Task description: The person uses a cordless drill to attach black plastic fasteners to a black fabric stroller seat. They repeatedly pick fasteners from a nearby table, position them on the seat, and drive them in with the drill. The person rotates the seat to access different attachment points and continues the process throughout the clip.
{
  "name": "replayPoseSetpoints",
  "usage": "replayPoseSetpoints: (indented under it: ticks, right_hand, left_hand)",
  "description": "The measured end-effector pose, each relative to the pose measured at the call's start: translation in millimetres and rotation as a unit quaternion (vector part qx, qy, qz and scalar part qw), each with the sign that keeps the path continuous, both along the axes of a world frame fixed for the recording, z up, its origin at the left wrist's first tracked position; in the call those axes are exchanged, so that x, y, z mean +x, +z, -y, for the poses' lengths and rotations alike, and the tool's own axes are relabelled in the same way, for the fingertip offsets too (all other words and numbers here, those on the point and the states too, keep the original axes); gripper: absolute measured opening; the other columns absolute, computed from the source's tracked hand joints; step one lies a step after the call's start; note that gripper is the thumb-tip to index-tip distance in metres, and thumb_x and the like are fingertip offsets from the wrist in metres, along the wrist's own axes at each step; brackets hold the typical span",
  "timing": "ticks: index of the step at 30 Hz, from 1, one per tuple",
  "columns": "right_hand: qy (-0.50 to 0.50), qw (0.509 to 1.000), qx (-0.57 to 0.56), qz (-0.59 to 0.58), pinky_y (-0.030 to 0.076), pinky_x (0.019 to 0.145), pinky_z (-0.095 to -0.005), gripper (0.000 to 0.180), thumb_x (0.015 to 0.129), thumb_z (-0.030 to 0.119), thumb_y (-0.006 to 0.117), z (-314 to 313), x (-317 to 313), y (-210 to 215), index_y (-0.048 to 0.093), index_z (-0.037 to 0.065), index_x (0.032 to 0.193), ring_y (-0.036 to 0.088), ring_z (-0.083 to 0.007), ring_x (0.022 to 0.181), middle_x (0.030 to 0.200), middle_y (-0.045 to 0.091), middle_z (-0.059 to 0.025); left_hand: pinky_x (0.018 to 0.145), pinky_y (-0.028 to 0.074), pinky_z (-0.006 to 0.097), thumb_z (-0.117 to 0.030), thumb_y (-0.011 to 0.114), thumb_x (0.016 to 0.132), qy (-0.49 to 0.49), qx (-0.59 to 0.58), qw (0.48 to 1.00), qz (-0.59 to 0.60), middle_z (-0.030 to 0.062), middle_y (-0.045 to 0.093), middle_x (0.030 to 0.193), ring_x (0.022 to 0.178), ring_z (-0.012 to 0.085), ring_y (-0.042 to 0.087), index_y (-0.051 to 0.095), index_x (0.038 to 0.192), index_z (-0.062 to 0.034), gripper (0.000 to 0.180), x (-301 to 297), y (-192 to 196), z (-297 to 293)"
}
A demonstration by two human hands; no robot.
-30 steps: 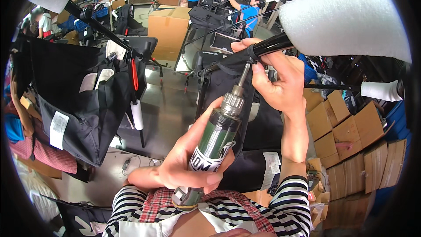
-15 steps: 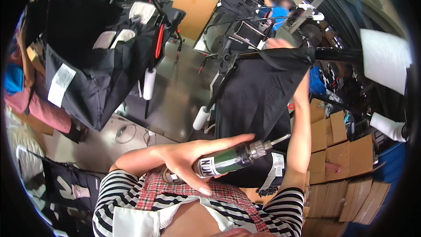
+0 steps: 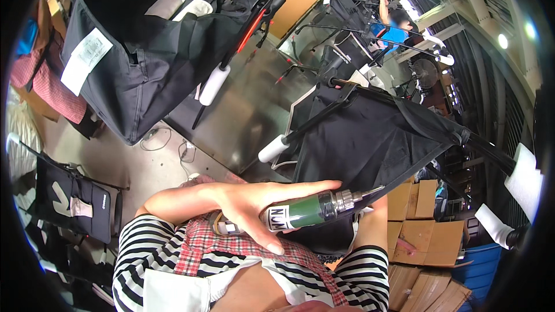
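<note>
My left hand (image 3: 243, 202) is wrapped around a green power screwdriver (image 3: 312, 211) in front of my chest. Its index finger stretches along the tool, and the metal bit points to the right over black cloth. Before me hangs a black fabric panel (image 3: 358, 144) on a stroller-like frame of black tubes. A white foam sleeve (image 3: 273, 148) covers the end of one tube on its left. My right forearm (image 3: 372, 225) goes up behind the panel, which hides that hand and whatever it may touch.
Left stands another black fabric frame (image 3: 156, 75) with a white label. A metal work surface (image 3: 243, 104) lies between the two. Cardboard boxes (image 3: 428, 240) are stacked at the right. A co-worker in blue (image 3: 393, 33) is farther back; another person's checked garment (image 3: 58, 84) shows at the left.
My right hand, blurred at the panel's far edge before, has dropped out of sight behind the cloth. The panel and frame have tilted rightward. My left hand keeps the screwdriver; the view has shifted.
</note>
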State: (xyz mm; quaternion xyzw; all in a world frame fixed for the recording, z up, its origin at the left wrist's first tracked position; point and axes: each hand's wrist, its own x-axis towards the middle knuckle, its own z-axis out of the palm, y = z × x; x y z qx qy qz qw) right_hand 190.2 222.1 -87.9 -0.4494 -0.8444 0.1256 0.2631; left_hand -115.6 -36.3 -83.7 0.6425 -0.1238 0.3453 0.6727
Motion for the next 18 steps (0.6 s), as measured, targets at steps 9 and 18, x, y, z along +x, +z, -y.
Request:
replayPoseSetpoints:
  ticks: [9, 18]
  right_hand:
    - [0.062, 0.954, 0.079, -0.281, 0.05, 0.071, -0.0257, 0.026, 0.093, 0.011, 0.064, -10, 54, 65, 0.058, 0.003, 0.117, 0.062, -0.0153, 0.08, 0.104, 0.065, -0.0098]
    - [-0.241, 0.967, 0.079, -0.034, 0.052, 0.082, -0.0264, 0.017, 0.097, 0.013, 0.064, 284, 114, 125, 0.066, 0.001, 0.109, 0.065, -0.0107, 0.089, 0.096, 0.071, -0.0041]
  left_hand:
    - [0.075, 0.05, 0.029, -0.008, 0.085, 0.073, -0.044, -0.042, 0.997, -0.042, 0.0085, 0.061, 0.114, 0.085, 0.0143, 0.059, -0.003, 0.159, -0.0045, 0.123, 0, 9, 0]
    - [0.056, 0.047, 0.026, 0.01, 0.088, 0.051, -0.221, -0.266, 0.935, -0.082, 0.0202, 0.06, 0.104, 0.063, 0.0165, 0.059, -0.008, 0.159, -0.0123, 0.146, 42, 10, 4]
